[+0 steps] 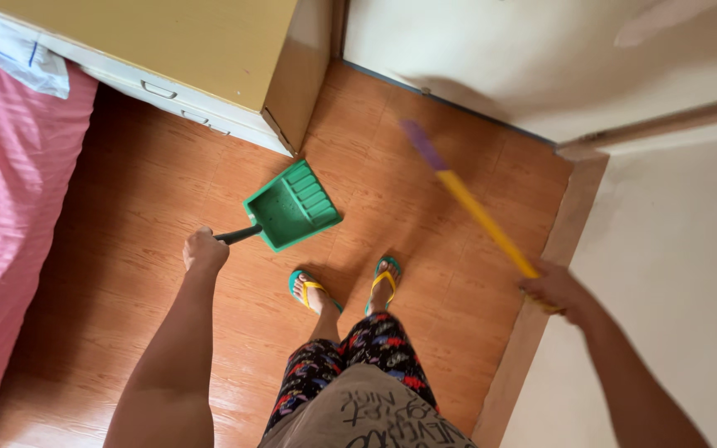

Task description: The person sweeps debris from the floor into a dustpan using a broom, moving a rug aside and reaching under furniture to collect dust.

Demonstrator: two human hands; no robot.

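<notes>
Left hand (205,249) is fisted tight around the dark handle of the green dustpan (294,206), held just off the wood floor (126,249), pan mouth pointing far-right toward the cabinet (209,58). Right hand (556,290) wraps the yellow broom stick (479,217), fingers closed round it; the purple far end is blurred and the bristles can't be seen. Feet in flip-flops (350,286) stand between the two tools. To sweep well: lay the pan lip flat on the floor, tilt it low, and keep broom strokes short toward the pan. Pink bed (10,207) sits left.
</notes>
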